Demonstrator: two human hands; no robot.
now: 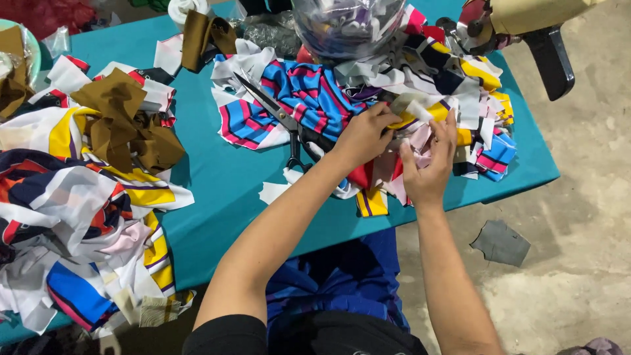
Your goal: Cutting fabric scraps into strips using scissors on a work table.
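My left hand (360, 137) pinches a small white and yellow fabric piece (413, 112) above a heap of striped fabric scraps (309, 92) on the teal table (223, 177). My right hand (428, 164) holds the same small piece from below, fingers curled up around it. Both hands meet over the right part of the heap. A pair of black-handled scissors (279, 118) lies on the blue, pink and white striped cloth just left of my left hand.
A big pile of mixed cloth with brown pieces (125, 125) covers the table's left side. A clear bag of scraps (348, 26) stands at the back. A tan machine with a black handle (545, 39) sits at the far right corner. A grey scrap (501, 242) lies on the concrete floor.
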